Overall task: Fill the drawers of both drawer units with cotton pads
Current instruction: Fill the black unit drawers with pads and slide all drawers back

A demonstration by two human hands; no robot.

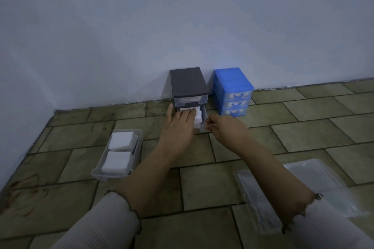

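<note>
Your flat left hand (178,125) hid most of the white cotton pads (198,117) in the grey unit's pulled-out clear lower drawer (203,127), and the crumpled clear plastic bag (327,186) blurred beyond your right forearm.

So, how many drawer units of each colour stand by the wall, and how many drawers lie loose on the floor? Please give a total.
Grey drawer unit: 1
Blue drawer unit: 1
Loose drawer on the floor, holding cotton pads: 1
Total: 3
</note>
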